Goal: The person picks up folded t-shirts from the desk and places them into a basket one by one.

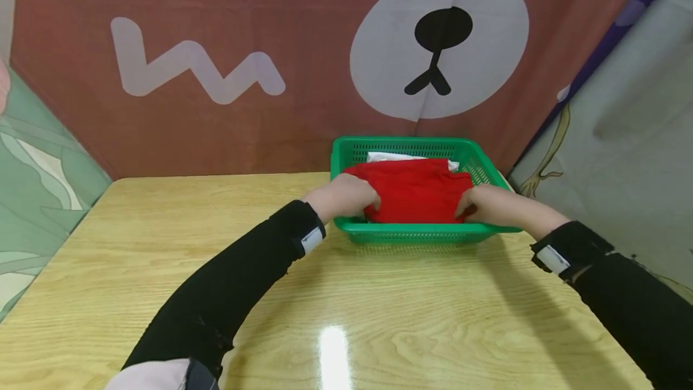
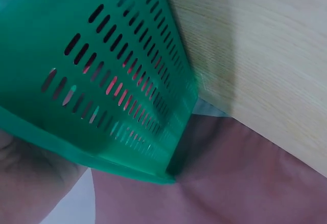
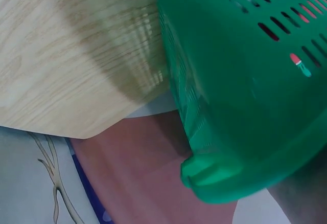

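A folded red cloth (image 1: 414, 191) lies in a green plastic basket (image 1: 411, 233) with slotted walls. At the cloth's left side my left hand (image 1: 348, 194) reaches over the rim and grips the edge with curled fingers. My right hand (image 1: 489, 204) pinches the opposite side near the basket's right front corner. Behind the red cloth, a white cloth (image 1: 392, 156) shows in part. In the left wrist view, the basket's wall (image 2: 117, 70) hides most of the hand, and red shows through its slots. The right wrist view has mainly the basket's corner (image 3: 230, 106), with the fingers hidden.
The basket stands at the back of a light wooden table (image 1: 216, 245). Close behind it hangs a brown curtain (image 1: 303, 125) with a bear face. To the right hangs a pale fabric (image 1: 612, 137), and a green patterned one (image 1: 49, 179) hangs to the left.
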A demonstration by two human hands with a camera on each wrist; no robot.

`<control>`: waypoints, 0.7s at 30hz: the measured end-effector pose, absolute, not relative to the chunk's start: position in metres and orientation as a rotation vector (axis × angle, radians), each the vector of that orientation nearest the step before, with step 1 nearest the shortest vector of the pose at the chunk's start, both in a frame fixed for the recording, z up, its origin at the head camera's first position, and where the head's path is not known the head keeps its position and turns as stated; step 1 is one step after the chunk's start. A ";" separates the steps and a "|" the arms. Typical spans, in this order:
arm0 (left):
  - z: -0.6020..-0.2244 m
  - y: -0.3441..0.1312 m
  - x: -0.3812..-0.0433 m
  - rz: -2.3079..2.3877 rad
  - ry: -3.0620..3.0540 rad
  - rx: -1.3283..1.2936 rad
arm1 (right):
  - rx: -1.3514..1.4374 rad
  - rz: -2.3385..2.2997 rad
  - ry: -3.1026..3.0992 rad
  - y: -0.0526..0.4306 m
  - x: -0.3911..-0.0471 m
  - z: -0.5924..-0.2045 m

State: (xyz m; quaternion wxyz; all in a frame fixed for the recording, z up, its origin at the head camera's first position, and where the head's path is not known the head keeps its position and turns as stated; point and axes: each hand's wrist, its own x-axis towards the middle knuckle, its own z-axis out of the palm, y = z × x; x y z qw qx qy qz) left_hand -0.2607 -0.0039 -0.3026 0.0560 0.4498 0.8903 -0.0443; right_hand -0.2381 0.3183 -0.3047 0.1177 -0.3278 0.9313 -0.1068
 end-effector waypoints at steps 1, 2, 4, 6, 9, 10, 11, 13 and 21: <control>-0.303 -0.004 -0.260 -0.141 2.692 1.359 | -0.954 -0.320 2.715 0.318 -0.238 -0.306; -0.302 -0.003 -0.259 -0.152 2.682 1.355 | -0.953 -0.326 2.705 0.318 -0.238 -0.306; -0.302 -0.003 -0.258 -0.167 2.670 1.329 | -0.948 -0.338 2.683 0.318 -0.239 -0.307; -0.302 -0.002 -0.257 -0.184 2.656 1.305 | -0.940 -0.355 2.661 0.318 -0.240 -0.307; -0.302 0.000 -0.256 -0.216 2.634 1.268 | -0.934 -0.368 2.628 0.319 -0.241 -0.307; -0.302 0.000 -0.256 -0.234 2.625 1.259 | -0.931 -0.372 2.618 0.319 -0.242 -0.306; -0.302 0.001 -0.256 -0.249 2.619 1.247 | -0.928 -0.374 2.611 0.319 -0.242 -0.306; -0.303 0.002 -0.256 -0.265 2.606 1.227 | -0.925 -0.379 2.596 0.319 -0.243 -0.306; -0.304 0.000 -0.258 -0.165 2.863 1.237 | -0.857 -0.375 2.603 0.319 -0.241 -0.305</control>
